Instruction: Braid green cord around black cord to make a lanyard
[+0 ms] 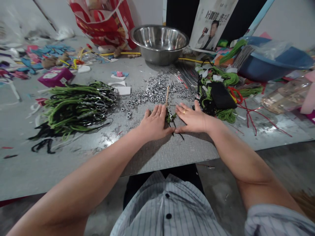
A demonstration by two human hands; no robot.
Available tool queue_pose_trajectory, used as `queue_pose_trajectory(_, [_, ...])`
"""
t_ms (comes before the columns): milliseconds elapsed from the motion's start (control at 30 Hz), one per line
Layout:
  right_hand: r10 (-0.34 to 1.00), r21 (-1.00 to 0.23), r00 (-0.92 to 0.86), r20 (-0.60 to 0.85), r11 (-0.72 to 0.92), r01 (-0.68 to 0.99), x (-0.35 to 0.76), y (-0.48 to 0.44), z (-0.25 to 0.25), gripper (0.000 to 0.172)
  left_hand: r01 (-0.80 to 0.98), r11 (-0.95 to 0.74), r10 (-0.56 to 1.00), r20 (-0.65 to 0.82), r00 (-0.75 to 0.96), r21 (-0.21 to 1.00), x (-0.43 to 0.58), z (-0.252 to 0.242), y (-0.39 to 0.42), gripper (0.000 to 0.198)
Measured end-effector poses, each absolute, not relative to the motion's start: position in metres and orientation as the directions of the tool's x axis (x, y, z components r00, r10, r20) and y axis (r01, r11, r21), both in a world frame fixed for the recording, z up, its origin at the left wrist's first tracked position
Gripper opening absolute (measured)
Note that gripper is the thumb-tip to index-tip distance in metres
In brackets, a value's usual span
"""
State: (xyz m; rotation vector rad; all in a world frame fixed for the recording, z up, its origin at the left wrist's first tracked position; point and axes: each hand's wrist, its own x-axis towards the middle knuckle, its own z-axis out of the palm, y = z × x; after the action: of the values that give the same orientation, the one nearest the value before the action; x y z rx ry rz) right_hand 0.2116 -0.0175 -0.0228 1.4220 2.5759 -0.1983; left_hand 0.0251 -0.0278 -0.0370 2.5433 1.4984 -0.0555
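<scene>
- Cord piece point(170, 116), just one: green and black, silvery metal along it, dark strands trailing, lying on the table point(172, 152) between two hands.
- Left hand point(155, 123), right hand point(193, 119): each grip relaxed, palm down, fingers extended, thumb tips close together.
- One wooden stick point(167, 95), one steel bowl point(159, 54), one blue basin point(258, 67).
- Metal nuts point(157, 90): too many for me to count.

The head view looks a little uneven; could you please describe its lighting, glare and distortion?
In the head view, glare whitens a patch of the tabletop left of the left hand; same head view, highlights streak the steel bowl, a soft shadow lies below the left hand, and wide-angle distortion seems to stretch the left forearm toward the corner.
</scene>
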Motion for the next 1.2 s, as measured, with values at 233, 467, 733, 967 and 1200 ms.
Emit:
queue_pose_trajectory(233, [0.895,0.066,-0.377,-0.241,0.402,0.913,0.215,-0.017,-0.024,0.107,0.895,-0.434,0.869,-0.213,0.447,0.104,0.017,-0.035,-0.021,0.116])
queue_pose_trajectory(467, [0.931,0.106,-0.261,-0.257,0.296,0.949,0.23,-0.01,-0.024,0.111,0.922,-0.387,0.873,-0.313,0.373,0.021,0.008,-0.03,-0.015,0.125])
queue_pose_trajectory(733, [0.925,0.058,-0.324,-0.201,0.341,0.938,0.24,-0.005,-0.031,0.108,0.926,-0.378,0.894,-0.256,0.368,0.011,0.005,-0.029,-0.015,0.116])
queue_pose_trajectory(967, [0.815,-0.181,-0.573,0.084,0.578,0.796,0.221,-0.006,-0.017,0.043,0.81,-0.571,0.821,0.12,0.558,0.134,0.01,-0.027,-0.01,0.035])
queue_pose_trajectory(1200, [0.803,-0.132,-0.589,0.093,0.596,0.792,0.209,-0.006,-0.028,0.014,0.753,-0.645,0.764,0.155,0.627,0.131,0.019,-0.033,-0.005,0.025])
